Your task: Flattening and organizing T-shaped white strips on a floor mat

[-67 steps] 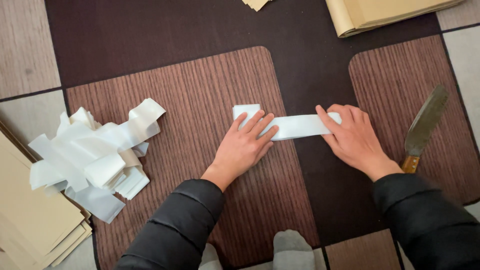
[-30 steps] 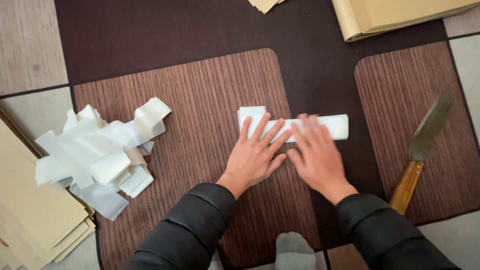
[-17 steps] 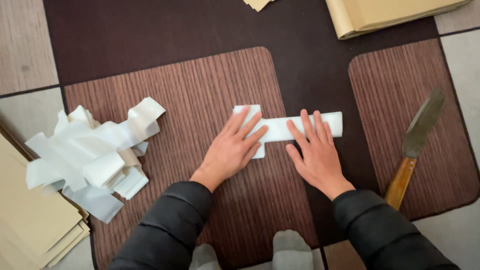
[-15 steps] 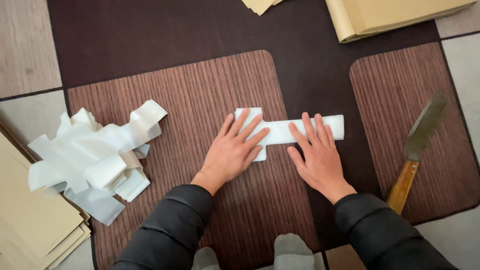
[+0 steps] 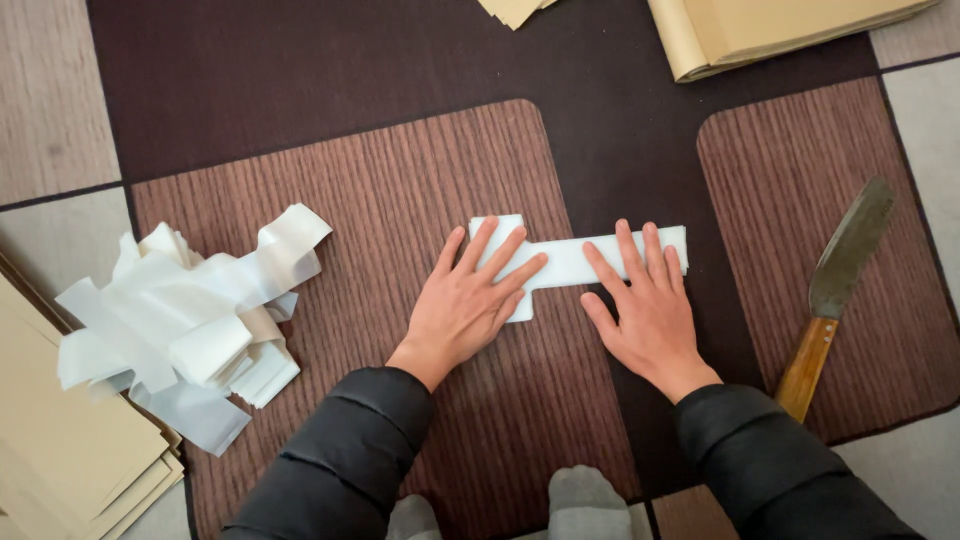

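White paper strip (image 5: 566,258) under both hands

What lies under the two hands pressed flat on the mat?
A folded white paper strip lies under the left hand and right hand, on the brown striped mat. The parts beneath the palms are covered.

Only one view: worn on the head, looking almost straight down at the floor from above and slightly behind the hands. Close enough that the striped brown mat (image 5: 380,190) spans the frame's middle, its far edge near the top. Sleeves enter from the bottom edge; socked toes (image 5: 585,500) show at bottom centre. No second view to overlap.
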